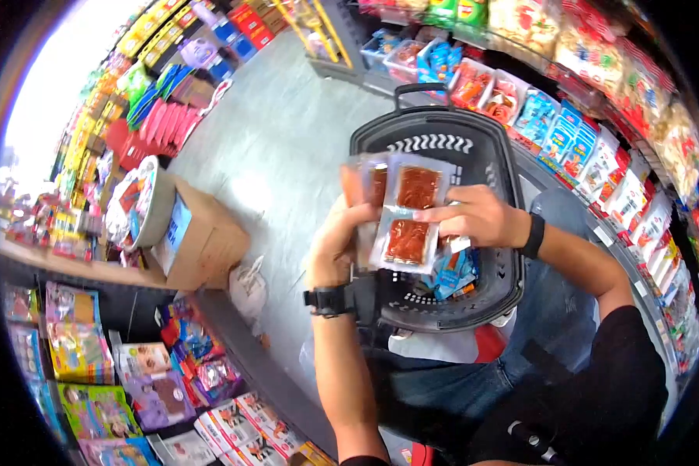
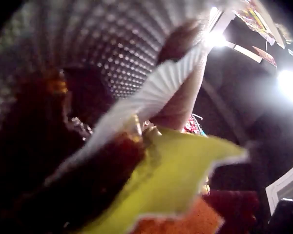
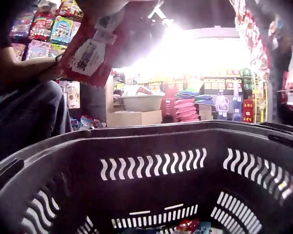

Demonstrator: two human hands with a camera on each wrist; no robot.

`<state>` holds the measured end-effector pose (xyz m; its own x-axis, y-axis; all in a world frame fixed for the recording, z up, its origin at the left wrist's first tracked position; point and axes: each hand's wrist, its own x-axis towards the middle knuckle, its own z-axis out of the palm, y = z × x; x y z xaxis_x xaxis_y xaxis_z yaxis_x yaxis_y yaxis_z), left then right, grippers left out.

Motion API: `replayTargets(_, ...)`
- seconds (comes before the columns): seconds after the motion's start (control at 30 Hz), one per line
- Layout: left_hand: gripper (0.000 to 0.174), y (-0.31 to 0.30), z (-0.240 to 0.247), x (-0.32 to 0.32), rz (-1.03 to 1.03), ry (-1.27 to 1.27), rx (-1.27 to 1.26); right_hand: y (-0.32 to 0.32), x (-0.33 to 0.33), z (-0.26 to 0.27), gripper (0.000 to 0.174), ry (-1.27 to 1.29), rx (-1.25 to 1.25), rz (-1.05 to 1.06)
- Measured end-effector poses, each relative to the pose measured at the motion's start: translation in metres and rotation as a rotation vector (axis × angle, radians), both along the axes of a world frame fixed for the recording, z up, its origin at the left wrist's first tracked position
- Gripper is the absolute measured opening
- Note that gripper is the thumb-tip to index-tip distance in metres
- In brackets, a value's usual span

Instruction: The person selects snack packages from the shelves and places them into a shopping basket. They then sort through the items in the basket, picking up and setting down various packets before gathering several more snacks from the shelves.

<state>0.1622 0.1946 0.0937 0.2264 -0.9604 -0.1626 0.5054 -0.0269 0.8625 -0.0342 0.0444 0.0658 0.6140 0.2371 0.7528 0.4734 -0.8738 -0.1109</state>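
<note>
Head view: a dark shopping basket (image 1: pixel 499 167) sits at the person's knees, blue packets (image 1: pixel 452 273) lying inside. Over it, both hands grasp a fan of clear snack packets (image 1: pixel 406 211): the left hand (image 1: pixel 334 247) curls round its left edge, the right hand (image 1: pixel 480 219) pinches the right. The left wrist view is probably too blurred to show the fingers.

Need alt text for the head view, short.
The left hand and right hand hold a fan of clear snack packets with red contents over a dark shopping basket holding blue packets. Stocked shelves line the right; a cardboard box stands at left.
</note>
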Motion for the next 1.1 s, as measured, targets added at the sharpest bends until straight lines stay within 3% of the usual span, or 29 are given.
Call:
replayTargets(0.07,0.046,0.01,0.0,-0.012,0.015,0.051,-0.083,-0.004,0.003,0.001,0.012,0.047,-0.048,-0.028)
replayTargets(0.1,0.044,0.006,0.009,-0.019,-0.02,-0.1,-0.182,-0.005,-0.005,0.008,0.009,0.158,-0.106,-0.117)
replayTargets(0.13,0.039,0.013,0.001,-0.022,0.057,0.037,-0.234,-0.008,-0.005,0.004,0.009,0.206,-0.081,-0.105)
replayTargets(0.17,0.036,0.011,-0.006,-0.02,0.044,0.086,-0.183,0.0,-0.006,0.021,0.01,0.234,-0.061,-0.098)
replayTargets(0.27,0.025,0.008,-0.01,-0.02,0.066,0.241,-0.075,-0.026,-0.018,-0.015,0.02,0.227,0.06,-0.069)
replayTargets(0.33,0.028,0.011,-0.008,-0.023,0.063,0.266,-0.123,-0.034,-0.015,-0.028,0.022,0.214,0.022,-0.096)
replayTargets(0.4,0.025,0.01,-0.005,-0.024,0.12,0.196,-0.032,-0.004,-0.002,0.01,0.032,0.361,0.066,-0.054)
replayTargets(0.47,0.022,0.002,-0.022,-0.028,0.23,-0.064,-0.02,0.016,0.009,0.019,0.04,0.523,0.05,-0.14)
replayTargets(0.5,0.026,0.0,-0.033,-0.03,0.244,-0.252,0.104,0.026,0.014,0.018,0.037,0.438,-0.046,-0.192)
replayTargets(0.53,0.03,0.001,-0.038,-0.034,0.253,-0.437,0.232,0.02,0.014,0.004,0.035,0.529,-0.093,-0.181)
replayTargets(0.57,0.044,0.0,-0.047,-0.04,0.237,-0.481,0.254,0.005,0.011,-0.018,0.032,0.62,-0.139,-0.171)
replayTargets(0.6,0.056,-0.003,-0.052,-0.047,0.257,-0.594,0.438,-0.003,0.011,-0.031,0.03,0.709,-0.189,-0.161)
replayTargets(0.73,0.064,-0.014,-0.078,-0.055,0.125,-0.716,0.491,-0.003,0.006,-0.042,0.014,0.781,-0.275,-0.099)
replayTargets(0.87,0.067,-0.018,-0.075,-0.064,0.097,-0.525,0.412,-0.007,-0.001,-0.046,0.013,0.798,-0.415,-0.137)
replayTargets(0.9,0.068,-0.017,-0.07,-0.065,0.068,-0.437,0.371,-0.013,-0.004,-0.056,0.02,0.795,-0.445,-0.184)
replayTargets(1.0,0.072,-0.015,-0.073,-0.066,0.108,-0.34,0.221,-0.013,-0.004,-0.082,0.03,0.592,-0.118,-0.213)
replayTargets(1.1,0.063,0.001,-0.043,-0.061,0.082,-0.388,0.076,-0.001,0.003,-0.043,0.038,0.363,-0.263,-0.172)
